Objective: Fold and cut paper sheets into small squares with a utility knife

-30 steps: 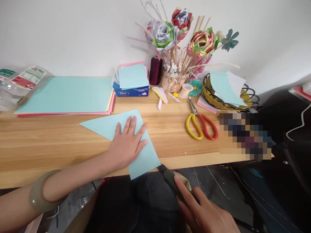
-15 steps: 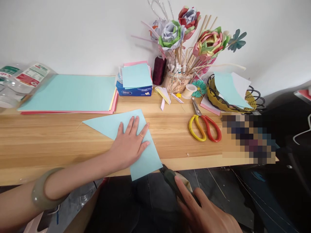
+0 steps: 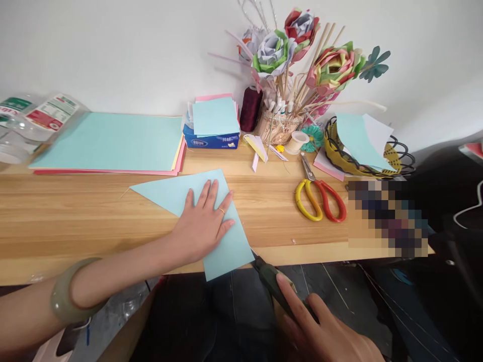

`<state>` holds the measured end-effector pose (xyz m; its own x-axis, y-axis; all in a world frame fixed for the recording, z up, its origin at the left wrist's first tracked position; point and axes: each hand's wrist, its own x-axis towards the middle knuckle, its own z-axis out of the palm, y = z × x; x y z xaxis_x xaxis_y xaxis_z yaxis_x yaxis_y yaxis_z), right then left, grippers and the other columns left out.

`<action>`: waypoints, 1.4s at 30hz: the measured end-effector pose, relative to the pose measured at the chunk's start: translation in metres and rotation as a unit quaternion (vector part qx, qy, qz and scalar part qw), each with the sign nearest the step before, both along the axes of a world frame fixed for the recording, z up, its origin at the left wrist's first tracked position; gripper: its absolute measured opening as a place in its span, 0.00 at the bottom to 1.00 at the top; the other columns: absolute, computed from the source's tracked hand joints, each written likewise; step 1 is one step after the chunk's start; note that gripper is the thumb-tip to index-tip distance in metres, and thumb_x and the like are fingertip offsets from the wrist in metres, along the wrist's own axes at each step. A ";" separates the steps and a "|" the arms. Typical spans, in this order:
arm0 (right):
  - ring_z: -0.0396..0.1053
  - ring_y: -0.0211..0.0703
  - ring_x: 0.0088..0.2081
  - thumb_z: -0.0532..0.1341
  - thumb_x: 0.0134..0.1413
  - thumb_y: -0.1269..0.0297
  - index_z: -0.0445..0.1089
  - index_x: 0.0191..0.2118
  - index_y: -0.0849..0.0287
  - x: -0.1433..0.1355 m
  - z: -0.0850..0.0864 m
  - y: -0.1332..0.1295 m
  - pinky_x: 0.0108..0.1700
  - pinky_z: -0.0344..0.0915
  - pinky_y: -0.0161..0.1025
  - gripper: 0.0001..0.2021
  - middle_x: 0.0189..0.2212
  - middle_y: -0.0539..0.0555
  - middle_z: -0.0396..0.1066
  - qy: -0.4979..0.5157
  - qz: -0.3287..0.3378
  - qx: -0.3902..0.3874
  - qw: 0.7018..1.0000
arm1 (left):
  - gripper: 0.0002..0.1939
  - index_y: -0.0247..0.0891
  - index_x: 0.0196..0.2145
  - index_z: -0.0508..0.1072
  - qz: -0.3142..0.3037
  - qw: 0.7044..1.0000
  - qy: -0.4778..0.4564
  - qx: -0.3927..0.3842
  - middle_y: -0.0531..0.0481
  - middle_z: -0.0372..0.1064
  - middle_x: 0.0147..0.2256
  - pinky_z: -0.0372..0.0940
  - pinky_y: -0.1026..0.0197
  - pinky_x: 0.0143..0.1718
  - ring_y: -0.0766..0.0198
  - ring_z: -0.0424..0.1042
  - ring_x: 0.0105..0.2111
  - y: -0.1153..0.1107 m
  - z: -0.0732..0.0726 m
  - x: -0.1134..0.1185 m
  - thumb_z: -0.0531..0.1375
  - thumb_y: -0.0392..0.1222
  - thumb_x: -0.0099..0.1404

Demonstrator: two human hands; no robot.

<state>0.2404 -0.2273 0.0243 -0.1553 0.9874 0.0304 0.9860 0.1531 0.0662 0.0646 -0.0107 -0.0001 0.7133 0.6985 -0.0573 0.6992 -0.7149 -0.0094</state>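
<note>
A light blue folded sheet of paper (image 3: 230,241) lies at the front edge of the wooden table (image 3: 68,221), one corner jutting past the edge. Pressed flat on it, fingers spread, is my left hand (image 3: 202,221); the wrist wears a bangle (image 3: 62,296). My right hand (image 3: 320,322) is wrapped round a dark green-handled knife (image 3: 269,276), index finger along the handle. Its dark tip is at the paper's right corner, close to or touching it; the blade is hardly visible.
Scissors (image 3: 334,201) lie right of the paper. Behind are a coloured paper stack (image 3: 113,143), a blue tissue box (image 3: 215,143), maroon thread (image 3: 251,108), a holder with paper flowers (image 3: 279,125) and a basket (image 3: 334,151). Plastic bottles (image 3: 18,130) lie far left.
The view has shifted slightly. The knife tip still stays by the paper's right corner, and my right hand sits a little further right in view. My left hand stays flat on the paper.
</note>
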 end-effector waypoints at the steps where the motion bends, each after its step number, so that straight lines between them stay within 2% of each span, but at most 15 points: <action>1: 0.69 0.32 0.18 0.41 0.66 0.66 0.54 0.62 0.58 -0.001 -0.001 0.001 0.12 0.57 0.27 0.22 0.29 0.50 0.68 -0.005 -0.004 0.005 1.000 | 0.29 0.37 0.65 0.49 0.001 1.000 0.000 0.001 0.32 0.38 0.66 0.45 0.32 0.58 0.40 0.37 0.65 0.000 0.000 0.000 0.44 0.52 0.71; 4: 0.66 0.32 0.16 0.41 0.66 0.67 0.56 0.61 0.56 -0.002 -0.002 0.005 0.13 0.57 0.28 0.21 0.27 0.49 0.67 -0.006 0.000 0.007 1.000 | 0.29 0.37 0.65 0.49 0.002 1.000 0.003 -0.003 0.31 0.38 0.66 0.45 0.32 0.58 0.40 0.37 0.65 0.000 0.001 0.000 0.44 0.52 0.71; 9: 0.59 0.30 0.11 0.43 0.65 0.67 0.54 0.62 0.62 0.002 0.000 0.006 0.11 0.55 0.29 0.22 0.27 0.50 0.67 -0.007 0.010 -0.001 1.000 | 0.30 0.37 0.65 0.47 0.001 1.000 0.009 -0.009 0.29 0.36 0.65 0.44 0.33 0.58 0.40 0.35 0.65 0.001 0.002 0.001 0.44 0.53 0.71; 14: 0.64 0.32 0.14 0.43 0.65 0.66 0.52 0.63 0.57 0.002 -0.002 0.009 0.11 0.56 0.29 0.22 0.30 0.50 0.69 -0.017 -0.004 0.013 1.000 | 0.30 0.37 0.65 0.47 0.004 1.000 0.005 -0.010 0.30 0.36 0.66 0.43 0.33 0.58 0.40 0.35 0.65 0.001 0.001 0.001 0.44 0.53 0.71; 19: 0.59 0.30 0.12 0.46 0.64 0.64 0.49 0.64 0.57 0.005 0.001 0.012 0.13 0.56 0.28 0.24 0.26 0.47 0.66 0.006 -0.006 0.003 1.000 | 0.29 0.36 0.65 0.48 -0.001 1.000 -0.002 -0.002 0.29 0.37 0.65 0.44 0.33 0.58 0.40 0.36 0.65 0.000 0.000 0.001 0.43 0.52 0.71; 23: 0.60 0.30 0.12 0.47 0.64 0.65 0.48 0.65 0.55 0.007 0.004 0.012 0.13 0.55 0.28 0.24 0.25 0.46 0.66 0.017 -0.009 0.001 1.000 | 0.29 0.37 0.65 0.49 -0.003 1.000 -0.007 -0.003 0.30 0.37 0.65 0.44 0.33 0.58 0.40 0.36 0.65 0.000 0.000 0.000 0.43 0.53 0.71; 28: 0.61 0.32 0.12 0.42 0.65 0.67 0.52 0.62 0.63 0.004 0.007 0.020 0.11 0.55 0.30 0.22 0.26 0.48 0.66 -0.022 0.022 0.020 0.999 | 0.29 0.36 0.65 0.49 -0.007 1.000 -0.021 0.010 0.30 0.38 0.65 0.44 0.33 0.58 0.40 0.36 0.65 0.000 -0.004 -0.001 0.43 0.53 0.71; 31: 0.60 0.31 0.11 0.40 0.65 0.66 0.53 0.61 0.62 0.004 0.007 0.023 0.11 0.54 0.30 0.22 0.25 0.47 0.65 -0.019 0.022 0.036 0.999 | 0.30 0.36 0.65 0.49 -0.008 1.000 -0.026 0.016 0.30 0.38 0.65 0.44 0.33 0.58 0.40 0.36 0.65 0.000 -0.005 -0.001 0.42 0.53 0.71; 35: 0.60 0.31 0.11 0.42 0.66 0.64 0.48 0.64 0.59 0.006 0.005 0.023 0.12 0.55 0.28 0.23 0.24 0.46 0.65 0.003 0.012 0.021 1.000 | 0.30 0.36 0.65 0.49 -0.005 1.000 -0.015 0.005 0.27 0.37 0.65 0.44 0.32 0.57 0.41 0.35 0.65 0.000 -0.003 0.000 0.42 0.54 0.71; 38: 0.61 0.32 0.11 0.41 0.65 0.66 0.47 0.64 0.62 0.004 0.005 0.026 0.11 0.56 0.30 0.23 0.25 0.47 0.66 -0.005 0.022 0.033 0.999 | 0.30 0.37 0.65 0.49 -0.002 1.000 -0.011 -0.001 0.28 0.37 0.65 0.44 0.33 0.58 0.41 0.35 0.65 0.000 -0.002 0.001 0.43 0.54 0.71; 42: 0.63 0.34 0.12 0.38 0.65 0.68 0.51 0.60 0.65 -0.001 0.008 0.033 0.10 0.56 0.30 0.21 0.24 0.47 0.65 -0.010 0.020 0.053 0.998 | 0.30 0.37 0.65 0.49 -0.002 1.000 -0.015 0.006 0.28 0.37 0.65 0.44 0.33 0.58 0.41 0.35 0.65 -0.001 -0.003 0.000 0.42 0.55 0.71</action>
<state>0.2390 -0.1944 0.0318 -0.1971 0.9717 0.1304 0.9773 0.1843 0.1042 0.0647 -0.0112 -0.0027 0.7179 0.6956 -0.0271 0.6959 -0.7181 0.0023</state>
